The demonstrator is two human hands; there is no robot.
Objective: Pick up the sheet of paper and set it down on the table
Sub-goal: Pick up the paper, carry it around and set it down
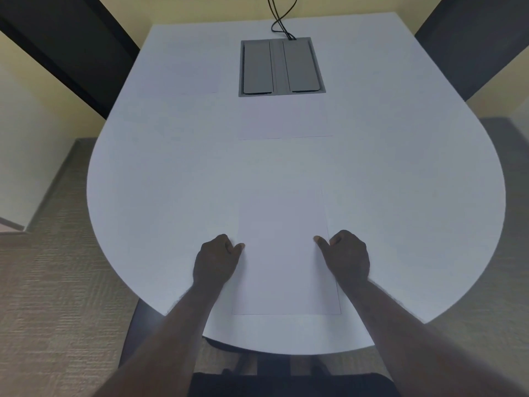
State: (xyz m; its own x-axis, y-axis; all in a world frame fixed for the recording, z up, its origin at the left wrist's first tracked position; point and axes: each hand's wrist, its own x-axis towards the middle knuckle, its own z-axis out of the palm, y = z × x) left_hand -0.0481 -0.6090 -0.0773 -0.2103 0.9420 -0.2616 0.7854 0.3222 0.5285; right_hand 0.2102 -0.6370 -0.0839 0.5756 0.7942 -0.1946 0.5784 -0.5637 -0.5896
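Observation:
A white sheet of paper (283, 259) lies lengthwise on the white table (148, 190), close to the near edge. My left hand (216, 263) is at the sheet's left edge, thumb on top of the paper and fingers curled beside it. My right hand (349, 259) mirrors it at the right edge, thumb pressed onto the sheet. Both hands pinch the sheet's sides. I cannot tell whether the sheet rests flat or is slightly raised off the table.
Two more white sheets lie farther away, one mid-table (286, 118) and one at the far left (197, 73). A grey cable box (282, 67) with black cables (279, 21) is set into the far tabletop. Dark chairs stand at both far corners.

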